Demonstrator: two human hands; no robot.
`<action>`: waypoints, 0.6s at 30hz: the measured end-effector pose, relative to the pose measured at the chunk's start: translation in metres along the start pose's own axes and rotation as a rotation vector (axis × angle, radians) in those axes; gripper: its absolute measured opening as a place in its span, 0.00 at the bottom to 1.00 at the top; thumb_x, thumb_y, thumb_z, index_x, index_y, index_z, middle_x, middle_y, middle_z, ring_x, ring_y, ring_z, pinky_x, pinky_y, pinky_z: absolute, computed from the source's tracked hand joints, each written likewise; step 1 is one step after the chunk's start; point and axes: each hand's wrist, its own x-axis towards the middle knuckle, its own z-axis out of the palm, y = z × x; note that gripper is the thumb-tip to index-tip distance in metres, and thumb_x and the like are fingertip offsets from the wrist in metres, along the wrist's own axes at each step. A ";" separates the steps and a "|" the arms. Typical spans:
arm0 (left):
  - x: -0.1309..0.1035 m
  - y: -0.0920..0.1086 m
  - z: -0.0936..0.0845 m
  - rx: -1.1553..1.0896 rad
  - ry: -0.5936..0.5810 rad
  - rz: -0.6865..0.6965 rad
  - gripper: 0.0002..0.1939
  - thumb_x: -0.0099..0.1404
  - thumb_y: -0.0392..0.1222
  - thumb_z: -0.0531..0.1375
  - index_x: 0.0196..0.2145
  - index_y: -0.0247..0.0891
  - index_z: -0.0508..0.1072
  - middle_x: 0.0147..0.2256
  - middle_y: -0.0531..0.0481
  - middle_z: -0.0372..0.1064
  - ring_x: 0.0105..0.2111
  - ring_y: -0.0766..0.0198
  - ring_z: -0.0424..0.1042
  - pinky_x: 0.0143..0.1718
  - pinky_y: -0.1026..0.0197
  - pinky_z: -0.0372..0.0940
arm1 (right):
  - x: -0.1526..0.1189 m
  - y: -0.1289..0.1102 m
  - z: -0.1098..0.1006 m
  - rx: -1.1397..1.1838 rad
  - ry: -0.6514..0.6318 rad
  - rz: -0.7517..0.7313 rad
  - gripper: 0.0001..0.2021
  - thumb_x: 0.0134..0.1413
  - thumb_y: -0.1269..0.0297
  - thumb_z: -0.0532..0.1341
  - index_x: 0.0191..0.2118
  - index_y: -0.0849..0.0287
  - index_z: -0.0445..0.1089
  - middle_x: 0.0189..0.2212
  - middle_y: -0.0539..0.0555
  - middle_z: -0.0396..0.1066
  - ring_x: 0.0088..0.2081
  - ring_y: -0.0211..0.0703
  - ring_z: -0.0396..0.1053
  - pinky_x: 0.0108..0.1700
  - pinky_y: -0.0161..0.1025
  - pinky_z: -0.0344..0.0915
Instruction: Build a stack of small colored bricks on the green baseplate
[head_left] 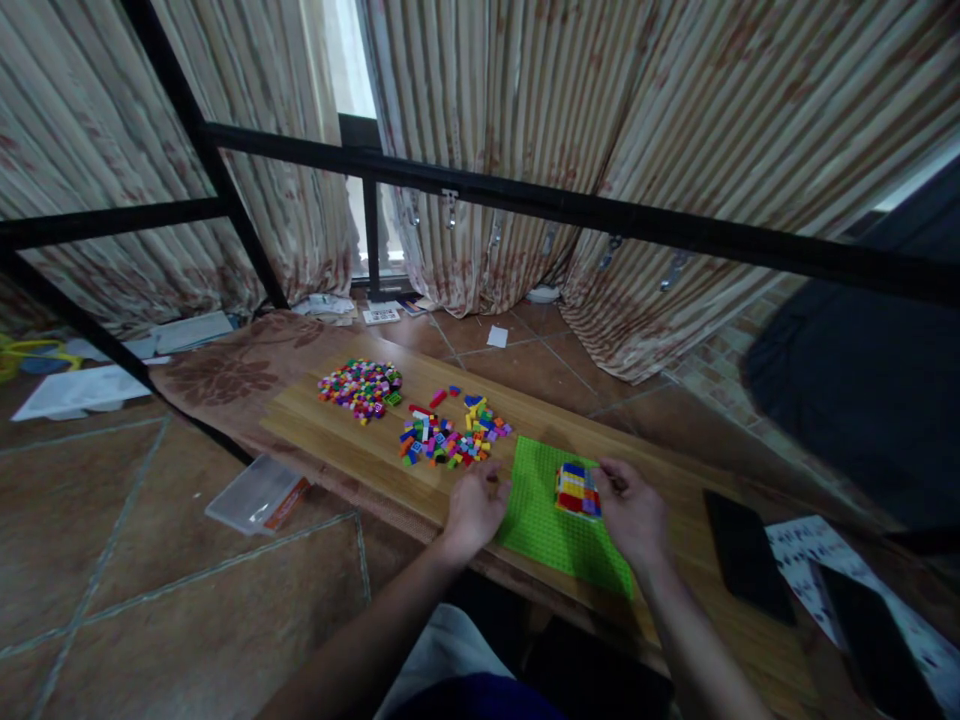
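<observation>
A low wooden board (360,440) lies on a tiled floor (150,560) before striped curtains (600,120) and a black frame (525,200). On the green baseplate (547,520) stands a multicoloured brick block (577,489) — the right hand (634,510) touches its edge, grip unclear. The left hand (474,505) rests loosely curled beside loose bricks (450,435). Two dark phones (746,555) are cut off — detail lost.

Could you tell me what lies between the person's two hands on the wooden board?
In the head view, the green studded baseplate lies between the left hand and right hand, carrying a small multicoloured brick block beside the right hand's fingers.
</observation>
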 end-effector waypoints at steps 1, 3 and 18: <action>0.000 -0.011 -0.009 0.019 0.033 0.010 0.13 0.61 0.38 0.57 0.43 0.37 0.72 0.40 0.46 0.72 0.39 0.61 0.71 0.42 0.59 0.65 | 0.004 -0.012 0.006 -0.021 -0.053 -0.074 0.18 0.55 0.54 0.53 0.45 0.59 0.71 0.34 0.57 0.76 0.32 0.44 0.72 0.36 0.40 0.65; -0.001 -0.029 -0.026 0.048 0.067 0.050 0.11 0.62 0.37 0.55 0.42 0.37 0.72 0.39 0.46 0.71 0.37 0.61 0.71 0.40 0.60 0.65 | 0.016 -0.034 0.024 -0.075 -0.161 -0.219 0.15 0.56 0.60 0.53 0.46 0.57 0.70 0.38 0.55 0.75 0.33 0.42 0.72 0.39 0.39 0.65; -0.005 -0.046 -0.045 0.023 0.007 0.198 0.10 0.63 0.35 0.54 0.40 0.40 0.72 0.36 0.48 0.68 0.36 0.63 0.69 0.40 0.62 0.64 | 0.061 -0.063 0.111 -0.129 -0.348 -0.324 0.09 0.53 0.72 0.56 0.36 0.55 0.73 0.36 0.55 0.75 0.39 0.43 0.71 0.45 0.39 0.63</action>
